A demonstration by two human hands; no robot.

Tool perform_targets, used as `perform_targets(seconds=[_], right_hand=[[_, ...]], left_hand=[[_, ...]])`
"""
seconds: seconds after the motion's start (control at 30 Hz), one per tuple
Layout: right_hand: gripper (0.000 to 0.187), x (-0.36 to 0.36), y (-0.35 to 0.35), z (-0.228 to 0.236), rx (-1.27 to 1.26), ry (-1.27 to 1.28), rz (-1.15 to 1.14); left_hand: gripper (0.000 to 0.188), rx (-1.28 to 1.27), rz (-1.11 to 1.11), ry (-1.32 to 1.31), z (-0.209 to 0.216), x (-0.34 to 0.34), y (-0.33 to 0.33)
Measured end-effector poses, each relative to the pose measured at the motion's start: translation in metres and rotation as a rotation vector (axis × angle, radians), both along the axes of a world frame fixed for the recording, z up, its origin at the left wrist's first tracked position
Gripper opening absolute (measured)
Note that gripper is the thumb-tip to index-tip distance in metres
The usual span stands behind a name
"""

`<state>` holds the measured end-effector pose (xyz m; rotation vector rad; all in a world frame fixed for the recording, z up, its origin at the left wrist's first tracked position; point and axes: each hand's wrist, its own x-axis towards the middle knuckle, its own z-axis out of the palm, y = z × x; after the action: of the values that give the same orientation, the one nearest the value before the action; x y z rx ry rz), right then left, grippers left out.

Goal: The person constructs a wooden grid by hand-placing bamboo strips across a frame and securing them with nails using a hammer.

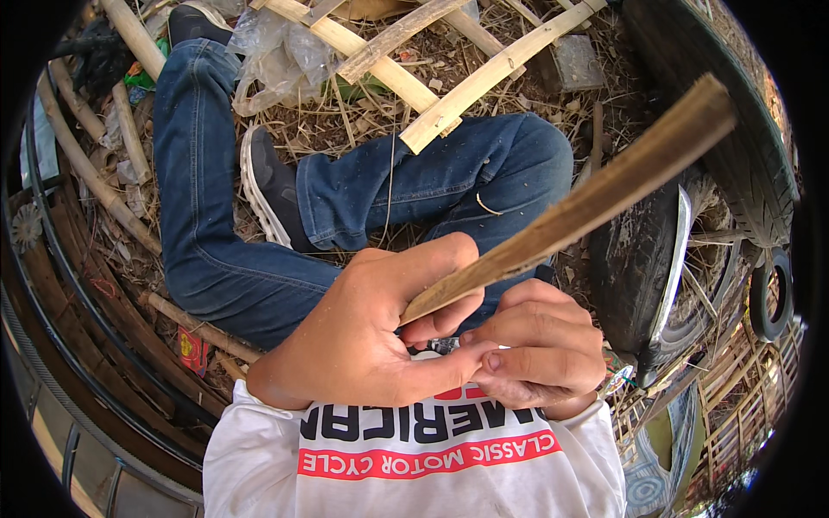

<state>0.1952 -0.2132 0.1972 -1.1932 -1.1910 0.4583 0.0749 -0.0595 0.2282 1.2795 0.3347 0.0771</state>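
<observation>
Head view: my left hand clamps the bamboo strip running toward 2 o'clock; right hand is curled shut beside it, holding I can't tell what. I'd keep the strip steady, fingers clear.

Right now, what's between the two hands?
Head view: no bare gap. The left hand and right hand touch, gripping the near end of a flat bamboo strip that slants up-right.

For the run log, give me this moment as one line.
left hand: grips bamboo strip | right hand: closed at strip's near end | seated, legs crossed
</observation>
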Motion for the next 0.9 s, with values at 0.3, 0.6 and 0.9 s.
perform_targets(seconds=[0.3,0.6,0.9], right_hand=[[0.026,0.0005,-0.0026,0.0020,0.009,0.016,0.009],[0.028,-0.0004,-0.0035,0.0015,0.033,0.034,0.003],[0.027,-0.0009,-0.0048,0.0018,0.034,0.040,0.009]], left_hand=[[0.030,-0.006,0.013,-0.025,-0.0048,-0.0008,-0.0033],[0.030,-0.039,0.016,-0.022,-0.0045,-0.0013,-0.0058],[0.031,-0.039,0.012,-0.032,-0.0062,-0.0028,-0.0071]])
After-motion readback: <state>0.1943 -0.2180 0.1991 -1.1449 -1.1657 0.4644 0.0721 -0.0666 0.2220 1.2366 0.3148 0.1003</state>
